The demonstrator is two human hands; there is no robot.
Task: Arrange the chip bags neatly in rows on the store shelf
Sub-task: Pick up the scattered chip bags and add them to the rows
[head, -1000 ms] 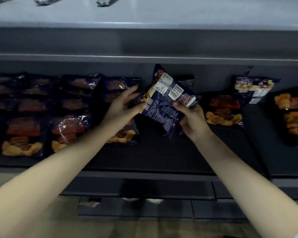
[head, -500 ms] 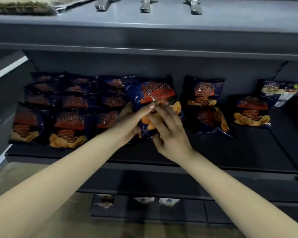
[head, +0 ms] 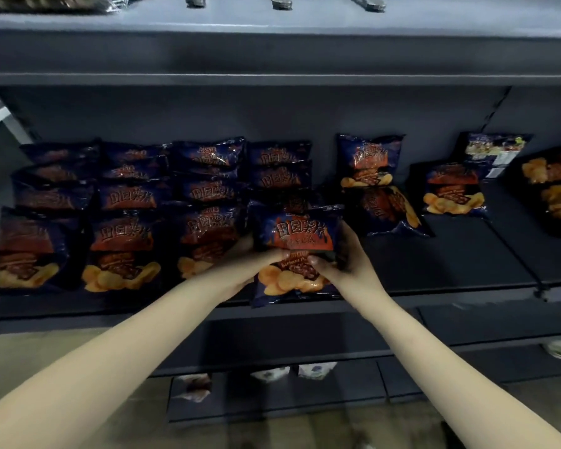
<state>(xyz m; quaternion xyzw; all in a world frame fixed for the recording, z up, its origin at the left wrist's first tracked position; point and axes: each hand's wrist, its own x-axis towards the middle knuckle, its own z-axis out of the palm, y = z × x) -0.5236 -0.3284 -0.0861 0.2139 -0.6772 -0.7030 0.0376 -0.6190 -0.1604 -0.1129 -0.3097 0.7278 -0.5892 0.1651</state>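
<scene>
Toward nine o'clock of the chip bag [head: 297, 241] you hold, the dark shelf [head: 450, 264] is crowded. Three columns of matching blue-and-orange bags [head: 123, 251] lie overlapped from front to back, and the nearest column sits just beside your left wrist. At twelve o'clock, right behind your bag, a fourth column of stacked bags [head: 280, 170] runs to the back wall.

At two o'clock a tilted bag [head: 391, 210] lies askew, with an upright bag [head: 368, 160] leaning on the wall behind it. Farther that way a flat bag [head: 452, 189] lies face up, and behind it a reversed bag [head: 496, 153] shows its pale label. More bags [head: 556, 189] are cut off at the right edge of the view.

An upper shelf [head: 272, 50] overhangs everything at twelve o'clock. At six o'clock, pale packets [head: 316, 371] sit on a lower shelf.

Your hands grip the chip bag from both sides. Your left hand [head: 240, 270] holds its nine o'clock edge with the thumb across the front; its fingers are hidden behind the bag. Your right hand [head: 348, 267] wraps the three o'clock edge, thumb on the front. The two thumb tips nearly meet at the bag's middle.

The bag faces you, print upright, with its lower edge at the shelf's front lip. I cannot tell whether it rests on the shelf.
</scene>
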